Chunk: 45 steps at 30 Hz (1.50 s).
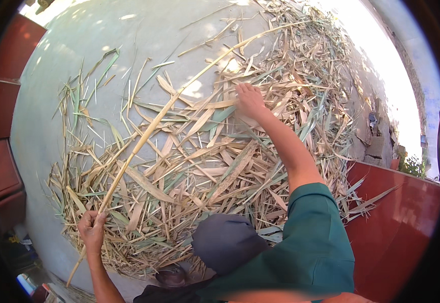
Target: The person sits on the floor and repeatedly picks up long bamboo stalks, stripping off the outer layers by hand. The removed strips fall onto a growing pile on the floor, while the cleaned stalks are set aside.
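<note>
The left hand (92,225) is clenching around a long, pale yellow bamboo pole (151,129), gripping it near its lower end, with a short length of pole sticking out below the fist. The pole is running diagonally up and away across a loose heap of dry tan and green bamboo husks and leaves (215,166), its thin far tip reaching past the top of the heap. The right hand (249,99) is lying released, fingers spread flat, pressing on the husks near the middle of the heap, just beside the pole's upper half; it is grasping nothing.

The heap is lying on a pale grey concrete floor (73,65), which shows bare to the left of the heap. A dark red wall (406,212) is standing to the right of the heap.

A likely risk: the springy pole may be whipping or slipping, since only one fist is holding it at the very end. The husk edges may also be cutting the bare palm.

The right arm, in a green sleeve (316,237), is stretching almost straight out; the left forearm is bending in close, wrist raised.
</note>
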Motion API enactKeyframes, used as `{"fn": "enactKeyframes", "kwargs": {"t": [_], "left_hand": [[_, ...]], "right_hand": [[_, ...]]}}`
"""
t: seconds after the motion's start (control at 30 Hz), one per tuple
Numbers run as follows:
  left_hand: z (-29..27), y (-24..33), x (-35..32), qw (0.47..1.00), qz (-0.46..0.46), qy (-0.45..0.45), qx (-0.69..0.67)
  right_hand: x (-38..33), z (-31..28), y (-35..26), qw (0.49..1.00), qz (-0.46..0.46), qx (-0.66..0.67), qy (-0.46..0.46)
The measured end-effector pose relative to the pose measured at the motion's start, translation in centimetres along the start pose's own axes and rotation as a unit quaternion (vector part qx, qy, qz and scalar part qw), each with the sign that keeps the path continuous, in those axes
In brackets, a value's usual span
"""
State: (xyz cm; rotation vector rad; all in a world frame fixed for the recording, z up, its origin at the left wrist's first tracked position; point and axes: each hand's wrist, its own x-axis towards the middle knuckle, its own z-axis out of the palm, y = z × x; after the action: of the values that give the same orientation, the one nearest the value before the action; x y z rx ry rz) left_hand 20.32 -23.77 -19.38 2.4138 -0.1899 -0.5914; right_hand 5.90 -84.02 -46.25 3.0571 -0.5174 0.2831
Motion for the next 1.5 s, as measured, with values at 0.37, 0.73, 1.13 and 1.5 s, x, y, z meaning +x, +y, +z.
{"fn": "enactKeyframes", "kwargs": {"t": [0.37,0.73,1.13,1.5], "left_hand": [[0.8,-0.9,-0.1,0.998,-0.04,0.001,-0.039],[2.0,-1.2,-0.7,0.998,-0.05,-0.009,-0.034],[3.9,-2.8,-2.5,0.993,-0.104,-0.046,-0.02],[5.5,-3.5,-1.3,0.992,-0.101,-0.063,-0.041]], "right_hand": [[-16.6,-5.3,12.9,0.81,0.175,-0.067,-0.555],[-7.3,0.9,11.5,0.945,0.209,-0.095,-0.232],[-12.0,1.8,18.2,0.895,0.186,-0.132,-0.383],[-16.0,0.8,18.1,0.842,0.437,0.066,-0.31]]}}
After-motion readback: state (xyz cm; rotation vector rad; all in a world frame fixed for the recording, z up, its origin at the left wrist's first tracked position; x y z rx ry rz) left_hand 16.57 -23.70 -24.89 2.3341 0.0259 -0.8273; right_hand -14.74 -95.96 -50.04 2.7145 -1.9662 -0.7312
